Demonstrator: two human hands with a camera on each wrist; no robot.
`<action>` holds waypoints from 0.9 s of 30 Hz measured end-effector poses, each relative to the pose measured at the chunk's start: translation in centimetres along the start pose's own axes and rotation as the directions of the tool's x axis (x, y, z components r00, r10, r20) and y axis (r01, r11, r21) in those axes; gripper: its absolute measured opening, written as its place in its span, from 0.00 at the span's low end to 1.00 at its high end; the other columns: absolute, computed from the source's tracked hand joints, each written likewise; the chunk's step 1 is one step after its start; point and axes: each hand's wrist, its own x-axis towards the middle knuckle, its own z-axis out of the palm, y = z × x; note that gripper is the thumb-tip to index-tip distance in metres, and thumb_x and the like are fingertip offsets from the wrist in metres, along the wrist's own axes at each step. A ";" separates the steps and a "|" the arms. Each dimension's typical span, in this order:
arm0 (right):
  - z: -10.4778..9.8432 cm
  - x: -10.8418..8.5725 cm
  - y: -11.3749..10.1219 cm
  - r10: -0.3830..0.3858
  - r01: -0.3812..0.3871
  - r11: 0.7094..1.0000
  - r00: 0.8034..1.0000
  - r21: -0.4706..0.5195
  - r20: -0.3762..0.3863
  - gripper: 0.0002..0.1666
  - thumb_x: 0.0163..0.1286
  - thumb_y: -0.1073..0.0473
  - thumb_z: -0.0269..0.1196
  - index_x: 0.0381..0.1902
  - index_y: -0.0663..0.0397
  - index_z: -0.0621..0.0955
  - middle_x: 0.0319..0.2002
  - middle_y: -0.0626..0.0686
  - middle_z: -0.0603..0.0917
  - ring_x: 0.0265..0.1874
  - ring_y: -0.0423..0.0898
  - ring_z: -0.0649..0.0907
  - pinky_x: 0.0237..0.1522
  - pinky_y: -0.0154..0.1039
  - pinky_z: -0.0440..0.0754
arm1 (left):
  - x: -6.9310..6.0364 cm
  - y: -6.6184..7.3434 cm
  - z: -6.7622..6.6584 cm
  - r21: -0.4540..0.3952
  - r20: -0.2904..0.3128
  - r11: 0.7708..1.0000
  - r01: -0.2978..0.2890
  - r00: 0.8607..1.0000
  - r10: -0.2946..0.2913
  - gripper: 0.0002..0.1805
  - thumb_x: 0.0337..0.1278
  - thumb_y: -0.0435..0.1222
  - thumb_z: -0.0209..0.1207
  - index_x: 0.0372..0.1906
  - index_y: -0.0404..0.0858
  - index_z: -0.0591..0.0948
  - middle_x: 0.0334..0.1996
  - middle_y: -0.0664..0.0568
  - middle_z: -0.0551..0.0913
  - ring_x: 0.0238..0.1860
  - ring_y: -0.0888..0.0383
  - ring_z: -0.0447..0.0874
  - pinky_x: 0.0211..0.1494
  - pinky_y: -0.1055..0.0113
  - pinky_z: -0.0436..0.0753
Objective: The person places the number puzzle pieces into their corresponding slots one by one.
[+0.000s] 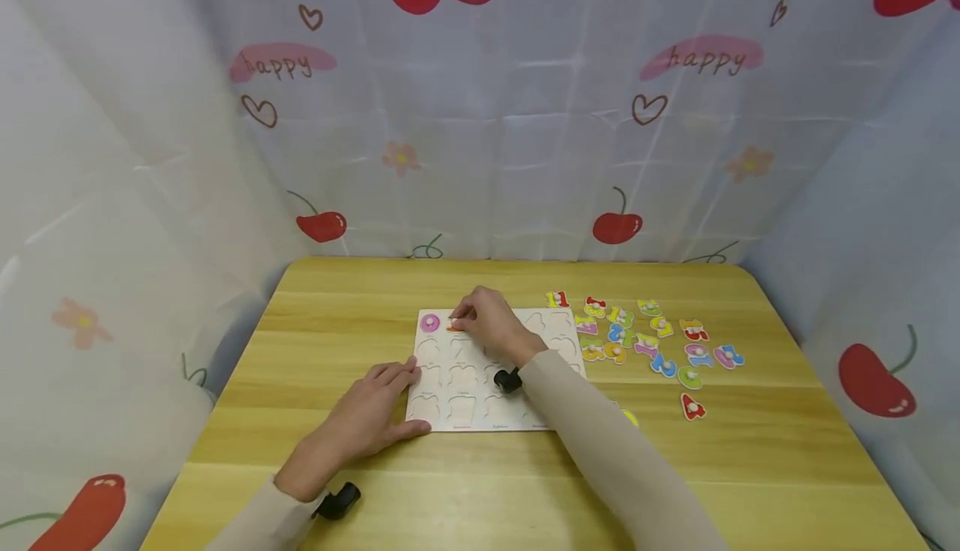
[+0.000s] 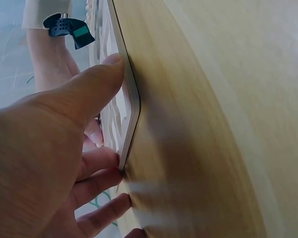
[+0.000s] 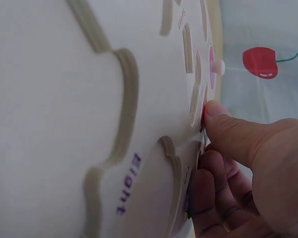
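A white puzzle board [image 1: 480, 427] with rows of cut-out recesses lies on the table. My left hand [image 1: 372, 408] rests at its near left corner, the thumb on the front edge and the spread fingers [image 2: 100, 159] against the left edge. Over the top row, my right hand [image 1: 491, 322] pinches a small red-orange puzzle piece [image 1: 453, 328] at the second recess. The fingers hide most of that piece, so its number cannot be made out. Left of it, a pink-purple zero piece [image 1: 430, 323] with a white knob sits in the top-left recess.
Several colourful number pieces with knobs lie scattered right of the board, among them a blue-and-purple one [image 1: 729, 357] and a red four [image 1: 693, 407]. A yellow piece [image 1: 630, 418] shows partly beside the right sleeve. Behind the wooden table [image 1: 330, 301] hangs a cherry-print curtain [image 1: 487, 159].
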 end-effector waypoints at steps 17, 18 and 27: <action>-2.6 -2.3 0.2 0.032 -0.032 0.999 0.999 -0.031 0.015 0.08 0.82 0.61 0.76 0.55 0.54 0.95 0.53 0.54 0.89 0.49 0.48 0.86 0.58 0.47 0.90 | 0.1 0.0 0.1 0.020 0.002 1.000 -0.003 1.000 0.003 0.50 0.70 0.61 0.79 0.84 0.35 0.79 0.88 0.41 0.75 0.85 0.36 0.77 0.83 0.34 0.83; -2.9 -2.5 0.2 0.034 -0.034 0.999 0.999 -0.035 0.012 0.09 0.82 0.60 0.77 0.55 0.53 0.95 0.53 0.54 0.89 0.49 0.48 0.86 0.57 0.47 0.90 | 0.1 -0.1 0.1 0.023 0.001 1.000 -0.003 1.000 0.003 0.50 0.70 0.61 0.79 0.84 0.35 0.79 0.88 0.41 0.75 0.84 0.36 0.77 0.83 0.34 0.83; -6.9 -6.0 1.8 -0.010 0.007 0.991 1.000 -0.130 -0.021 0.14 0.80 0.55 0.80 0.57 0.53 0.96 0.54 0.55 0.92 0.51 0.52 0.90 0.54 0.48 0.92 | 0.1 0.0 0.2 0.023 0.007 1.000 -0.006 1.000 0.006 0.50 0.70 0.60 0.79 0.85 0.35 0.78 0.89 0.42 0.74 0.85 0.36 0.76 0.83 0.34 0.82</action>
